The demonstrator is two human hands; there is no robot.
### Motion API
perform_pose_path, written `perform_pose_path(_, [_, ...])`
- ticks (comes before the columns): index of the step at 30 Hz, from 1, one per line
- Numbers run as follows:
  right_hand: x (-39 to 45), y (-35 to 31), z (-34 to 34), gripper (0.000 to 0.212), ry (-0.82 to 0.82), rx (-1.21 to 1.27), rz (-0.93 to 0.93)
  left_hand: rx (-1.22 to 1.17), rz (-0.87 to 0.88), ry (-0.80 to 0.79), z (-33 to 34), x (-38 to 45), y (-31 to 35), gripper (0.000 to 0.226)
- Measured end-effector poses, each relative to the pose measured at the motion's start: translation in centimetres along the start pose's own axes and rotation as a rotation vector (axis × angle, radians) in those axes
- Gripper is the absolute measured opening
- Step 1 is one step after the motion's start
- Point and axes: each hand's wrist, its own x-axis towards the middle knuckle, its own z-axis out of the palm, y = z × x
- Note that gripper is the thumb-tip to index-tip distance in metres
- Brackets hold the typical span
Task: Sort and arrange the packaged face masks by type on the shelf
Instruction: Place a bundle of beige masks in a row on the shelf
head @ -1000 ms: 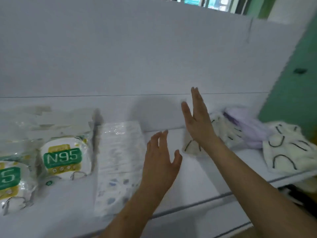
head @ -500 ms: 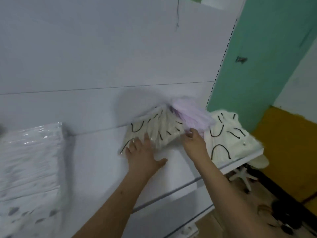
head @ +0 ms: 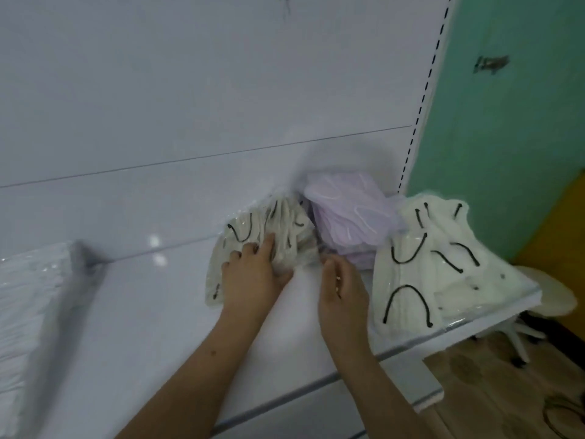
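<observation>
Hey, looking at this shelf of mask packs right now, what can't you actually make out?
Head view only:
- Right hand: fingertips tucked between the beige pack and the purple pack, so its grip is unclear.
- Beige pack: lower middle covered by the left hand resting on it.
- White pack: cut off by the left edge, motion-blurred.
- Cream pack: any label print is too blurred to read.

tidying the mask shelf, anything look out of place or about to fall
Yes. The lilac mask pack sits wedged between two cream packs with black ear loops, so the types are mixed. The right cream pack overhangs the shelf's end and could slip. The left hand rests on the left cream pack.
</observation>
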Motion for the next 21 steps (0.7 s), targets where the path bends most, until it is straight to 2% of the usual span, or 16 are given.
perform_pose_path(4, [0.0, 0.6, 0.2, 0.026, -0.132, -0.042, 0.045, -0.252, -0.044, 0.088, -1.4, 0.3, -1.5, 0.046])
perform_pose_path(7, [0.4, 0.0, 0.6, 0.035, -0.301, -0.044, 0.113, -0.414, -0.086, 0.055, -2.9, 0.0, -2.8, 0.037])
perform_pose_path(9, [1.2, -0.9, 1.4, 0.035, -0.406, 0.17, 0.279, -0.474, -0.112, 0.009, -4.3, -0.3, -3.6, 0.033])
perform_pose_path(12, [3.5, -2.9, 2.7, 0.042, -0.508, 0.672, 0.674, -0.465, -0.095, -0.019, -6.6, -2.0, -4.7, 0.015])
perform_pose_path(14, [4.8, -3.7, 3.3, 0.057, -0.687, 0.812, 0.739, -0.32, 0.005, -0.065, -7.4, -3.9, -5.7, 0.027])
perform_pose_path(16, [5.7, -3.6, 4.3, 0.061, -0.794, 0.782, 0.685, -0.223, 0.152, -0.282, -8.1, -5.3, -6.6, 0.076])
perform_pose_path(17, [6.0, -3.5, 4.9, 0.066, -0.796, 0.716, 0.684, -0.287, 0.161, -0.425, -8.6, -5.7, -7.1, 0.098])
perform_pose_path(18, [6.1, -3.5, 5.4, 0.078, -0.785, 0.643, 0.684, -0.407, 0.104, -0.559, -9.3, -5.9, -7.2, 0.108])
perform_pose_path(19, [6.1, -3.3, 5.9, 0.092, -0.775, 0.586, 0.676, -0.553, 0.004, -0.611, -10.1, -5.9, -7.3, 0.104])
perform_pose_path(20, [6.2, -2.9, 6.3, 0.102, -0.781, 0.551, 0.65, -0.665, -0.099, -0.558, -10.3, -5.8, -7.6, 0.089])
perform_pose_path(21, [6.1, -2.8, 6.4, 0.103, -0.79, 0.534, 0.615, -0.721, -0.192, -0.435, -10.1, -5.5, -8.2, 0.067])
